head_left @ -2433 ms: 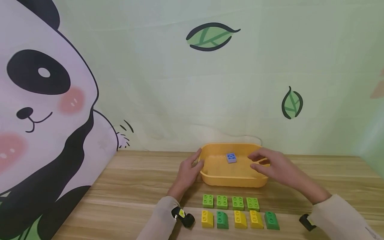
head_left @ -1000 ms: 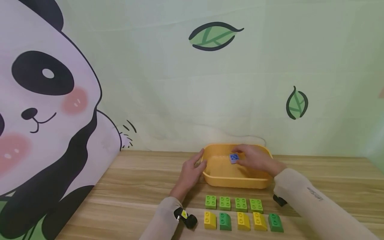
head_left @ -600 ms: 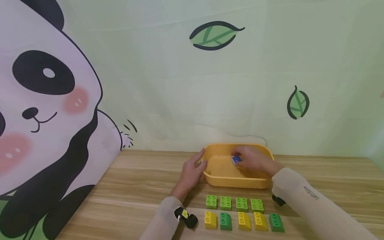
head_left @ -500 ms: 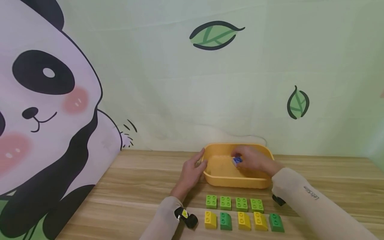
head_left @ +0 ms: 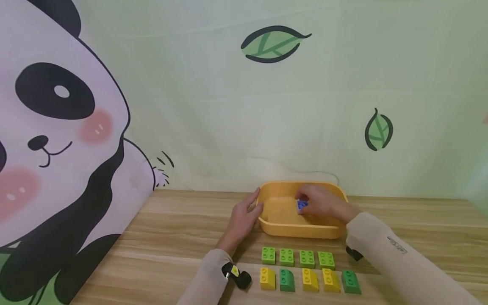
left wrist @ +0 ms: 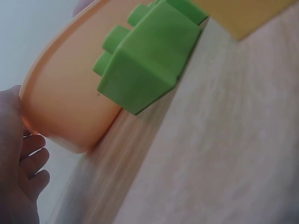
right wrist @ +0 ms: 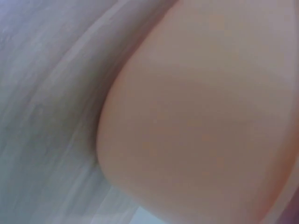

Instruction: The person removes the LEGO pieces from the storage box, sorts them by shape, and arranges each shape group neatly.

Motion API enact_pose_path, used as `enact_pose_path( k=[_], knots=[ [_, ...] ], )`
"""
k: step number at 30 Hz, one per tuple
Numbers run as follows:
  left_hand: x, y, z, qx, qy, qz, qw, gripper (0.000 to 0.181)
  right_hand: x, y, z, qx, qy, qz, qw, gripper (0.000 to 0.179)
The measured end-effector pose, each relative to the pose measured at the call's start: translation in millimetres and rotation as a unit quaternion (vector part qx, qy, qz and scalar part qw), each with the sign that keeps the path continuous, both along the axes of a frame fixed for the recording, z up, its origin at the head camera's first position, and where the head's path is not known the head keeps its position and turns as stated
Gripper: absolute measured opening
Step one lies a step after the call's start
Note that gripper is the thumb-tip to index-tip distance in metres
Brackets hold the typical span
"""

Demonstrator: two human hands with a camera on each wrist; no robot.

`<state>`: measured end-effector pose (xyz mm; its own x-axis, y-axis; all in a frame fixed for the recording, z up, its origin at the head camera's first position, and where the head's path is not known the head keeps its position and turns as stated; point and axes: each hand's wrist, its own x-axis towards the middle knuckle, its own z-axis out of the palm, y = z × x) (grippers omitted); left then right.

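In the head view, a yellow plastic bin (head_left: 303, 231) stands on the table. My right hand (head_left: 322, 203) reaches over its right side and pinches a blue toy brick (head_left: 302, 206) between thumb and fingers inside it; part of the brick is hidden by the fingers. My left hand (head_left: 244, 216) holds the bin's left end, thumb at the rim. From the left wrist, that hand (left wrist: 18, 158) shows beside the bin's wall (left wrist: 70, 93), its lower fingers curled. Only the bin's outer wall (right wrist: 196, 116) and tabletop fill the right wrist view; the right fingers are hidden there.
Before the bin lies a row of light green bricks (head_left: 286, 257). Nearer still is a row of sloped bricks, some yellow (head_left: 310, 279) and some dark green (head_left: 350, 282). A panda-printed cloth (head_left: 183, 106) hangs behind the wooden table (head_left: 171, 237).
My right hand has come in from the right over the bin and taken hold of the blue brick, which has shifted and turned slightly. The left hand keeps its place at the bin.
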<state>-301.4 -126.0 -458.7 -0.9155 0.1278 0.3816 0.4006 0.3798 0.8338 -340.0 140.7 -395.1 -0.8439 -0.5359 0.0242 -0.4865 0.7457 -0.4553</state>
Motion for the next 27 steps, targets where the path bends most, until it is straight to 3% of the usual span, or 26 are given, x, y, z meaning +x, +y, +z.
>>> enact_pose_path(
  k=[4, 15, 27],
  knots=[
    [-0.3, 0.2, -0.1, -0.001, 0.000, 0.002, 1.0000, 0.053, 7.1, -0.8, 8.9, -0.021, -0.011, -0.019, 0.9995, 0.040],
    [0.1, 0.5, 0.8, 0.000, -0.002, -0.002, 1.0000, 0.052, 22.0, 3.6, 21.5, -0.050, 0.057, -0.002, 0.9971, 0.034],
    [0.9, 1.0, 1.9, -0.006, -0.004, -0.003, 1.0000, 0.052, 53.2, 14.6, 27.1, -0.146, 0.071, 0.003, 0.9868, 0.032]
  ],
)
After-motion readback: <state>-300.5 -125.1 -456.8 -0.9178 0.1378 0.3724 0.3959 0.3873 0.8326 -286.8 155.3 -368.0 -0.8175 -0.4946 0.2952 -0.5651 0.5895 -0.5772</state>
